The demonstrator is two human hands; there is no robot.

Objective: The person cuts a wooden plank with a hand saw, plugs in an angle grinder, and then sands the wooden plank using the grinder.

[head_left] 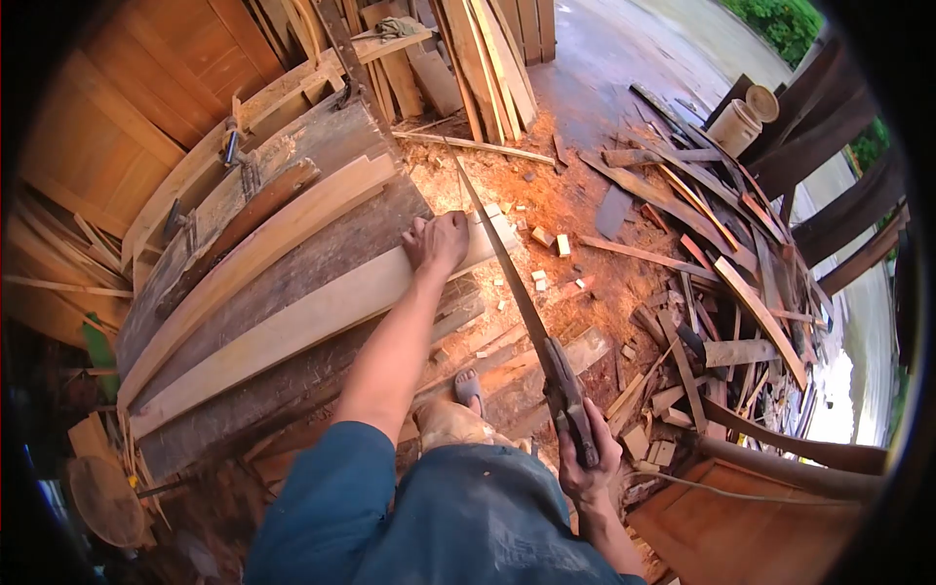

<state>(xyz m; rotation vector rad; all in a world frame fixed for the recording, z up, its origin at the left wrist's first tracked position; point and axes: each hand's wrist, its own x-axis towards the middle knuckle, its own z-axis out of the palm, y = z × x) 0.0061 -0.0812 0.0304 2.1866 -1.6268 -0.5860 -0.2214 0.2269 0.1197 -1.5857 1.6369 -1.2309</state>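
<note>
A long handsaw [515, 280] slants up from my right hand [590, 458], whose fingers wrap round its dark handle. Its narrow blade crosses the far right end of a pale wooden board [322, 304], which lies lengthwise on a dark workbench [292, 261]. My left hand [436, 242] is closed with curled fingers and presses on the board near that end, just left of the blade. Whether the teeth touch the wood cannot be made out. Beyond it, a second, curved plank [244, 258] lies on the same bench.
A clamp [231, 146] and wood frames stand at the bench's far side. Sawdust [556, 195] and several small offcuts [563, 245] cover the floor. At right is a heap of scrap wood [721, 253], with a bucket [733, 127] behind it. Upright planks [483, 68] lean at the back.
</note>
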